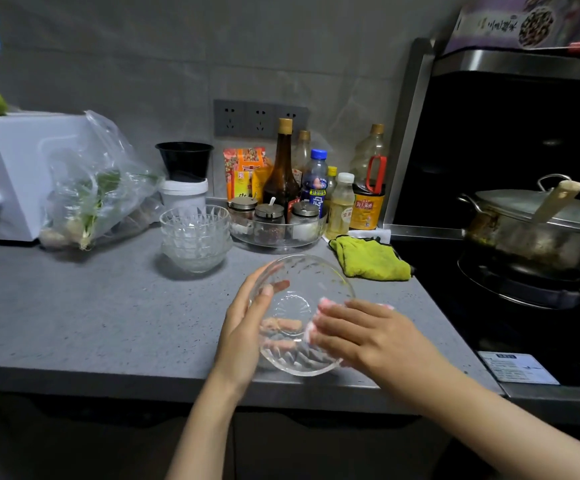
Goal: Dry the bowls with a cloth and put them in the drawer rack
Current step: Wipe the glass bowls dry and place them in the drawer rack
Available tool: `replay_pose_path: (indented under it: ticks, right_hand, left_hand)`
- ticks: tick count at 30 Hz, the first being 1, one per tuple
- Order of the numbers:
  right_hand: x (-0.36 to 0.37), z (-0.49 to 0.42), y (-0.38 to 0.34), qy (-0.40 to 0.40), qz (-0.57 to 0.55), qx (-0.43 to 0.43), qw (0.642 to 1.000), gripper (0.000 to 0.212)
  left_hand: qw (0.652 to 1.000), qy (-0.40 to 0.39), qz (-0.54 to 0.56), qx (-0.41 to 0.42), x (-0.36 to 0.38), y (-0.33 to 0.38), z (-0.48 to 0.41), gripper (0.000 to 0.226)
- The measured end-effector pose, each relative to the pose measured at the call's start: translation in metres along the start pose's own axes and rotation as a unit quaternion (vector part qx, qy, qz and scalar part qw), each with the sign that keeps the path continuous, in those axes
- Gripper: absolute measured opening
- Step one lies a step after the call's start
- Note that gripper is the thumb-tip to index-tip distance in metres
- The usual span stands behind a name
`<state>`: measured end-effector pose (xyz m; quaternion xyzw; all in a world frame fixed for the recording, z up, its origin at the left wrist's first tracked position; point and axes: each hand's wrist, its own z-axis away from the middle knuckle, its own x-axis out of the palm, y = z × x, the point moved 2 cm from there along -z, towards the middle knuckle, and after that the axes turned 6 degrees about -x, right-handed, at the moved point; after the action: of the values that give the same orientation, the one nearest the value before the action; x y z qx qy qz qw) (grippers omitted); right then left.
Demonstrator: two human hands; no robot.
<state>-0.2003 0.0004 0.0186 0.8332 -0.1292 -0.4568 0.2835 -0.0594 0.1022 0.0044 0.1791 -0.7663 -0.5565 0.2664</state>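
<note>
A clear glass bowl (pixel 299 306) is tilted on its side above the front of the grey counter (pixel 91 317), its opening facing away from me. My left hand (pixel 247 327) grips its left rim, thumb inside. My right hand (pixel 361 334) presses a pink-and-white cloth (pixel 319 308) against the bowl's right side; most of the cloth is hidden under the hand. A stack of several clear glass bowls (pixel 195 237) stands behind, to the left. No drawer rack is in view.
A green cloth (pixel 371 259) lies by the stove. A round tray of spice jars (pixel 278 225) and sauce bottles (pixel 281 171) line the back. A bag of greens (pixel 98 188) leans on a white appliance (pixel 7 174). A lidded pot (pixel 541 226) sits on the stove.
</note>
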Motion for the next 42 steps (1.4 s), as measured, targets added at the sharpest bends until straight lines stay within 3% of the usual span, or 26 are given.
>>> replay_pose_path:
  ticks: [3,5,8,11,15,18,21,24,26,30,32,35,38,42]
  right_hand:
    - [0.005,-0.009,-0.008,0.039,0.017,0.018,0.999,0.036]
    - [0.007,-0.022,-0.021,0.081,-0.042,0.082,0.992,0.033]
    - [0.012,-0.035,-0.039,0.087,-0.114,0.167,0.975,0.037]
    - [0.017,-0.022,-0.036,0.043,-0.113,0.091,0.988,0.038]
    - [0.018,0.003,-0.009,-0.044,0.007,0.002,0.999,0.038]
    - [0.016,-0.002,-0.007,-0.032,0.013,0.033,0.999,0.045]
    - [0.009,-0.020,-0.025,0.040,-0.061,0.095,0.993,0.037]
    - [0.011,-0.032,-0.043,0.072,-0.132,0.148,0.977,0.041]
    - [0.012,-0.028,-0.045,0.064,-0.153,0.120,0.979,0.044]
    - [0.012,-0.001,-0.021,-0.021,0.009,-0.009,1.000,0.041]
    - [0.014,0.006,-0.009,-0.034,0.054,-0.026,0.998,0.045]
    - [0.014,-0.002,-0.009,-0.014,0.052,0.012,0.998,0.045]
    - [0.010,-0.018,-0.024,0.025,-0.036,0.085,0.995,0.033]
    - [0.014,-0.028,-0.047,0.031,-0.087,0.136,0.986,0.036]
  left_hand:
    - [0.999,-0.014,0.039,0.002,0.000,-0.002,-0.002,0.054]
    - [0.998,0.016,0.066,0.013,0.011,-0.011,0.000,0.068]
    - [0.990,0.046,0.134,0.012,0.026,-0.021,0.002,0.048]
    - [0.989,0.058,0.134,0.000,0.015,-0.027,-0.001,0.033]
    - [0.999,-0.016,0.039,-0.024,-0.003,-0.020,-0.006,0.040]
    - [0.998,-0.030,0.057,-0.025,-0.003,-0.021,-0.007,0.046]
    - [0.995,0.013,0.102,0.013,0.008,-0.029,-0.004,0.056]
    - [0.987,0.039,0.157,0.023,0.019,-0.031,-0.001,0.045]
    - [0.987,0.046,0.150,0.030,0.012,-0.028,-0.003,0.035]
    - [0.998,-0.014,0.060,-0.006,-0.008,-0.016,-0.008,0.043]
    - [0.998,-0.052,0.034,-0.030,-0.011,-0.015,-0.009,0.046]
    - [0.997,-0.038,0.063,-0.009,-0.005,-0.018,-0.007,0.055]
    - [0.996,0.012,0.084,0.038,0.009,-0.023,-0.005,0.063]
    - [0.983,0.051,0.177,0.017,0.022,-0.036,-0.001,0.047]
